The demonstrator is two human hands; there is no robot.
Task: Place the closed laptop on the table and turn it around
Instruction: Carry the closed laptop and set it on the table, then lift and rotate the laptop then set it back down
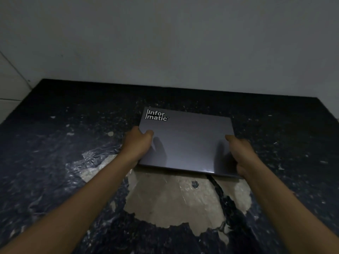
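Gripped at both short edges: left hand (136, 142) centre-left, thumb over lid; closed laptop (185, 142) at frame centre, low over dark worn table (55, 153); right hand (242, 154) centre-right likewise. Judged rigid, smooth-skinned, moderately heavy; side edges suit holding.

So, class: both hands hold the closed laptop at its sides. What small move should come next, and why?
Probably start turning the laptop flat on the table: the left hand and right hand already grip opposite edges, and the logo sits at the far corner.
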